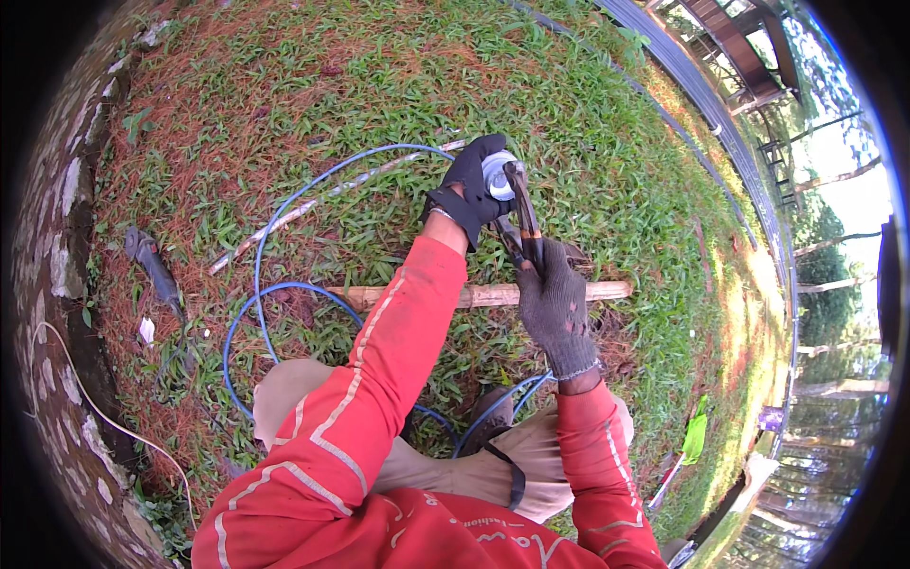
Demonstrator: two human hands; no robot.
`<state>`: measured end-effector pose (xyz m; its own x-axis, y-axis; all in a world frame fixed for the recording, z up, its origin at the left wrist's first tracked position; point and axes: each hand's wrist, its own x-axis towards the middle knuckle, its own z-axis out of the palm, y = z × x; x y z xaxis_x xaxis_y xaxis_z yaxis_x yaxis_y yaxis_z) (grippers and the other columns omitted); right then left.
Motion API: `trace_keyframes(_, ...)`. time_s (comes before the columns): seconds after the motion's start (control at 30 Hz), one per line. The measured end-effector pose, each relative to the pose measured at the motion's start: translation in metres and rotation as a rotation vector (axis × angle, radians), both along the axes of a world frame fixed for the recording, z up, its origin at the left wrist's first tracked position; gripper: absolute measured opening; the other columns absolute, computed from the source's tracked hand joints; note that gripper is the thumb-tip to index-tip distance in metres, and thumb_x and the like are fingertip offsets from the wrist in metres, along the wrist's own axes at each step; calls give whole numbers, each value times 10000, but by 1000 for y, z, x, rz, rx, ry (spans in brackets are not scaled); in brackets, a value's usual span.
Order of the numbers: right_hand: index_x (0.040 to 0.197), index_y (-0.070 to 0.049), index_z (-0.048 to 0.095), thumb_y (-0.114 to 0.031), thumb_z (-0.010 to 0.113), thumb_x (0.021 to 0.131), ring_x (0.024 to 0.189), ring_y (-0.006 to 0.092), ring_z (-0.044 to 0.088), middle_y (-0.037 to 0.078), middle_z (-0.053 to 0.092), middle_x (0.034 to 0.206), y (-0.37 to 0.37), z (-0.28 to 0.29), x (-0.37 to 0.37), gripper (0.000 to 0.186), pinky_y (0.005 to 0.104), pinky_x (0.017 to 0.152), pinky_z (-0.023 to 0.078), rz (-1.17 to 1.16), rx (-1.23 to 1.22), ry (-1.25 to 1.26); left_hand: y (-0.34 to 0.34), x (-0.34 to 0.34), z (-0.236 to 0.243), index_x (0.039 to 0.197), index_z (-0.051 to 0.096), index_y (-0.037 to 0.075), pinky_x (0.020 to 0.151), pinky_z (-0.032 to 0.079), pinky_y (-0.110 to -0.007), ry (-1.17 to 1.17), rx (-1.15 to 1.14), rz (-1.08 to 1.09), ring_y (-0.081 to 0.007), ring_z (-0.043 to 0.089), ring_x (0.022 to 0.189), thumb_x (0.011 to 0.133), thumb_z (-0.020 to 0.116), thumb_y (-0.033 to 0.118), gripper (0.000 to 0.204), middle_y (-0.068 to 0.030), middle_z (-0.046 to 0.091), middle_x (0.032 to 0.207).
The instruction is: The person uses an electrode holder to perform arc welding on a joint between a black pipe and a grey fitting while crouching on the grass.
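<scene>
My left hand (464, 190), in a dark glove, is closed around a white-and-silver cylindrical piece (496, 174) near the middle of the view. My right hand (552, 308), in a grey knitted glove, grips long dark-jawed pliers (527, 220) with orange on the handles; their upper end is at the cylinder. A blue hose (336, 171) loops over the grass (246, 85) and runs up behind my left hand; whether it joins the cylinder is hidden. Below my hands lies a bamboo pole (479, 296).
A thinner pale pole (284, 221) lies diagonally. A grey tool (156, 270) rests left, beside a mottled stone edge (71, 190) and a thin white cord (114, 423). A green-headed tool (695, 431) lies right. Dark pipes (701, 95), a wooden structure (730, 38) and trees line the right.
</scene>
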<state>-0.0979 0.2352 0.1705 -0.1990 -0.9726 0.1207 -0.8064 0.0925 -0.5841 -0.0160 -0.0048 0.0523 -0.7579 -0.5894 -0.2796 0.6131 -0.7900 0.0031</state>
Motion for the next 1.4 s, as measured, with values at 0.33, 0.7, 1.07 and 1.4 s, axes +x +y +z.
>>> trace_keyframes(0.33, 1392, -64, 630, -97, 663, 1087, 876, 555, 745, 280, 742, 936, 1, -4, -4, 309, 573, 726, 581, -3, -143, 31, -3, -12, -5, 1133, 716, 180, 816, 655, -609, -198, -74, 70, -325, 796, 977, 1048, 746, 384, 223, -83, 789, 1029)
trace_keyframes(0.7, 1295, -33, 700, -181, 732, 1113, 723, 176, 697, 126, 709, 838, 12, 45, -17, 237, 373, 687, 571, -247, -147, -334, -86, 17, -47, 1148, 726, 110, 671, 646, -429, -490, -669, -148, -226, 757, 766, 1050, 829, 317, 252, -80, 772, 957)
trace_keyframes(1.07, 1338, -28, 702, -143, 698, 1144, 660, 74, 626, 8, 705, 826, 8, 21, -56, 225, 292, 604, 516, -179, -84, -54, -75, 48, -172, 1158, 722, 98, 686, 626, -345, -829, -633, -270, -155, 751, 812, 1041, 850, 200, 201, -23, 760, 994)
trace_keyframes(1.4, 1386, -17, 706, -149, 693, 1143, 732, 81, 657, 31, 718, 877, -3, 8, -62, 277, 291, 664, 536, -227, 79, -68, -80, 47, -194, 1128, 677, 87, 679, 602, -325, -779, -591, -310, -130, 710, 771, 1065, 812, 173, 172, -11, 719, 960)
